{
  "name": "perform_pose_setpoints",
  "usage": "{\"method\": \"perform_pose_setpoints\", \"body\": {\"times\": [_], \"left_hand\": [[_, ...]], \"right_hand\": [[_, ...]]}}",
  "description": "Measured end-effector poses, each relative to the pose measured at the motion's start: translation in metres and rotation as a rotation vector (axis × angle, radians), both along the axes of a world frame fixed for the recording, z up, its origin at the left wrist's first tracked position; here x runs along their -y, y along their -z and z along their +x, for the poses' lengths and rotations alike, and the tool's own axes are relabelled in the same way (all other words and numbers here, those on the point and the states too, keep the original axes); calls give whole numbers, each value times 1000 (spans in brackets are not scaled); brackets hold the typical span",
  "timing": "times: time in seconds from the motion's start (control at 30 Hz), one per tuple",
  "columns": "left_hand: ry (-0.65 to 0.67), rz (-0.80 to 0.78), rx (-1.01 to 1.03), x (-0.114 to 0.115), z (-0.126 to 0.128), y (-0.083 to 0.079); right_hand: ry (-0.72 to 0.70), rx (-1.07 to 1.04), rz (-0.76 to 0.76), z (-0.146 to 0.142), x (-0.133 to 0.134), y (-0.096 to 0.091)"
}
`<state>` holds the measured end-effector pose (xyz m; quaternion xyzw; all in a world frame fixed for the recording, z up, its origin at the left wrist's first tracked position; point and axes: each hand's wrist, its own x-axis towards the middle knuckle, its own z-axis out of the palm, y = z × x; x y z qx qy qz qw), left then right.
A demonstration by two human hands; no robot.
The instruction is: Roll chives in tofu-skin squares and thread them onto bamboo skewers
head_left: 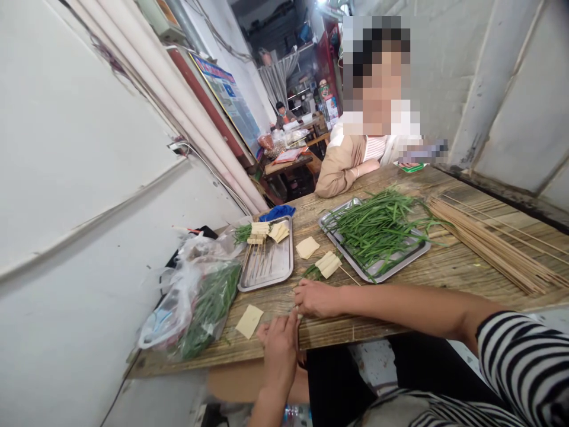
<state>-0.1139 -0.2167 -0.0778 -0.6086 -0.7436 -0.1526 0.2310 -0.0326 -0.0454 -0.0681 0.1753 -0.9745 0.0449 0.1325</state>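
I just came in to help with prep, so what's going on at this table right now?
A person sits at the wooden table with both hands at its near edge. The right hand rests on the wood and the left hand is just below it. What the fingers hold is too small to tell. Nearby lie a tofu sheet, a small tray with skewered tofu rolls, a bigger tray of chives and a pile of bare sticks. Another person sits across the table.
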Motion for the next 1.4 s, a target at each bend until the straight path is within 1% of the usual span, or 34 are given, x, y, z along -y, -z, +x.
{"method": "perform_pose_setpoints", "body": {"times": [0.13,0.2,0.3,0.37,0.47,0.53,0.63,0.7,0.83,0.93,1.07,1.13,1.17,1.23,1.33,1.4], "left_hand": [[31,9,-53,7,-3,6],[64,-2,-35,7,-4,5],[65,-37,40,4,-2,2],[39,-37,91,0,-2,0],[15,22,139,-7,-6,-1],[17,40,159,-10,-12,0],[47,-31,187,-10,-21,0],[40,-63,176,-9,-23,0],[-2,3,33,-4,-19,7],[42,14,-28,-1,-17,14],[89,-12,8,-3,-20,15],[86,-41,31,-5,-22,13],[90,-50,23,-5,-23,12],[99,-56,-21,-7,-23,12],[83,-38,-76,-8,-24,16],[81,-12,-76,-9,-25,19]], "right_hand": [[17,102,-7,-10,-3,-4],[38,168,-4,-13,-4,-7],[57,220,8,-14,-3,-10],[77,149,20,-9,-1,-8],[100,-61,53,4,4,0],[77,-154,90,11,7,6],[57,-184,102,12,8,11],[66,-171,83,8,6,12],[36,-81,78,-3,-1,8],[27,8,73,-8,-4,2],[75,100,68,-7,-1,-9],[188,67,48,3,3,-15],[284,40,33,11,4,-18],[521,29,15,33,6,-22],[829,174,37,69,6,-23],[977,256,36,83,5,-19]]}}
